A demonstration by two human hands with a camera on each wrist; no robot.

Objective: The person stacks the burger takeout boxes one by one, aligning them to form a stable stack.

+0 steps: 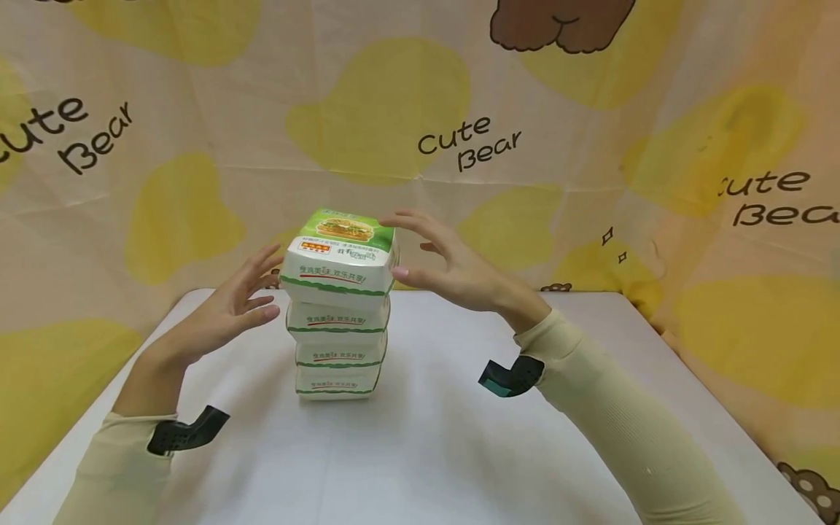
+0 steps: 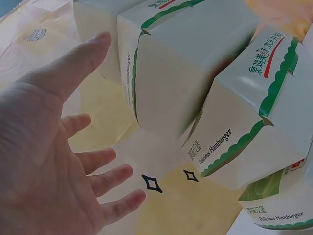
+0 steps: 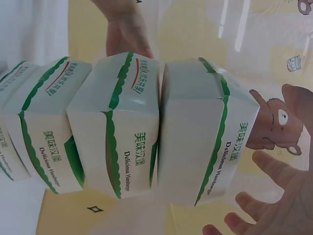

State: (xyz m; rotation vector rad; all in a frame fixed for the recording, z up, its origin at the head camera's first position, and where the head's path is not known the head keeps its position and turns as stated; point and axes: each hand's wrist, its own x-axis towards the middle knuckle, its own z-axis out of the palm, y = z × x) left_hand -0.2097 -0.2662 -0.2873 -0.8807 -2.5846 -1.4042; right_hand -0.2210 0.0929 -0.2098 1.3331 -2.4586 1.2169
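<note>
Several white and green paper hamburger boxes stand stacked in a column. The top box (image 1: 336, 275) shows a burger picture on its lid and sits slightly askew over the second box (image 1: 337, 319). My left hand (image 1: 223, 313) is left of the upper boxes, fingers spread; the left wrist view shows this hand (image 2: 58, 142) apart from the cardboard. To the right of the top box is my right hand (image 1: 459, 270), fingers extended. In the right wrist view a gap separates that hand (image 3: 279, 200) from the uppermost box (image 3: 190, 127). Neither hand holds anything.
The stack rests on a white table (image 1: 446, 437). Behind it hangs a cream and yellow cloth (image 1: 367, 109) printed with "Cute Bear". Black straps (image 1: 515, 375) are on both wrists, over pale sleeves.
</note>
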